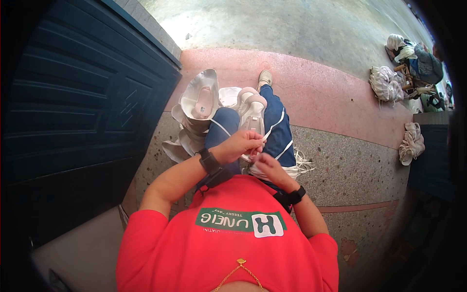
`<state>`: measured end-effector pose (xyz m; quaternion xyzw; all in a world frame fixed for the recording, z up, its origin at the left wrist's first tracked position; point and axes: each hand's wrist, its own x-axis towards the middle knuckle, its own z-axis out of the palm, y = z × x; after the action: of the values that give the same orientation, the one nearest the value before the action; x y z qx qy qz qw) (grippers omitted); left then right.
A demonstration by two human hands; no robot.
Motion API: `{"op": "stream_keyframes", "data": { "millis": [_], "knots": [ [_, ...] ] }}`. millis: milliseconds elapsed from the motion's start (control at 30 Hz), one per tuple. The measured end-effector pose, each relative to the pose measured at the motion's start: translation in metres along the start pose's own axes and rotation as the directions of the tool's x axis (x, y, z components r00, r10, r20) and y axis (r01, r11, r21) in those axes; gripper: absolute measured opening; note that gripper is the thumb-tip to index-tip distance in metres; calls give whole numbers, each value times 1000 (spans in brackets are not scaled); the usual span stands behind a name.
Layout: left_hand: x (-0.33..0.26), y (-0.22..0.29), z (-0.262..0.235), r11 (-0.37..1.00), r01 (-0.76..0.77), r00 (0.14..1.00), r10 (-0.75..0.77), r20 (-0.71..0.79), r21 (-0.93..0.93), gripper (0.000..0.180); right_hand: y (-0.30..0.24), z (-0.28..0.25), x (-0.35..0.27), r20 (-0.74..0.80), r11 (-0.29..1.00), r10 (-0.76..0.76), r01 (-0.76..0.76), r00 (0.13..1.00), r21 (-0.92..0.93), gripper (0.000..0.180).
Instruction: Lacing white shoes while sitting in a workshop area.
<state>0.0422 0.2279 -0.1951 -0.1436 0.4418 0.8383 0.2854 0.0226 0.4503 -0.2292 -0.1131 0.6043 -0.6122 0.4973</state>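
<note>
A pale grey and pink sneaker (pixel 254 119) lies across my lap between my thighs, with another similar shoe partly hidden beside it. My left hand (pixel 245 143) is closed in a pinch over the sneaker, on a white shoelace (pixel 275 128). Loose stretches of lace trail over both sides of my jeans. Close to the near end of the sneaker is my right hand (pixel 270 168); it is somewhat blurred, its fingers are bent, and whether they grip anything is not visible.
Stacked pale shoe parts (pixel 194 109) stand left of my knee, beside a dark blue metal door (pixel 92 87). A bundle of white laces (pixel 304 163) hangs by my right thigh. Heaps of white shoes (pixel 386 83) and a seated person (pixel 428 65) are at the far right.
</note>
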Motion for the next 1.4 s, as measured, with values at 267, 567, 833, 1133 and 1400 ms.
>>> {"op": "stream_keyframes", "data": {
  "millis": [267, 567, 833, 1133, 1400],
  "knots": [
    [-17, -21, 20, 913, 185, 981, -196, -7, 363, 24, -83, -53, 26, -197, 630, -153, 249, 969, 736, 24],
    [16, -8, -10, -182, -126, 826, 526, 204, 975, 17, -165, -101, -20, -610, 908, -369, 413, 701, -75, 23],
    [44, -34, -25, -703, -150, 809, 317, 495, 696, 10, -59, -81, 50, -395, 967, -133, 33, 909, -252, 25],
    [54, -38, -27, -793, -276, 760, 166, 629, 543, 12, -20, -65, 109, -348, 739, -261, -45, 900, -672, 32],
    [69, -7, -34, -504, -213, 831, 356, 426, 837, 14, -21, -63, 112, -339, 662, -356, -21, 871, -749, 30]
  ]
}}
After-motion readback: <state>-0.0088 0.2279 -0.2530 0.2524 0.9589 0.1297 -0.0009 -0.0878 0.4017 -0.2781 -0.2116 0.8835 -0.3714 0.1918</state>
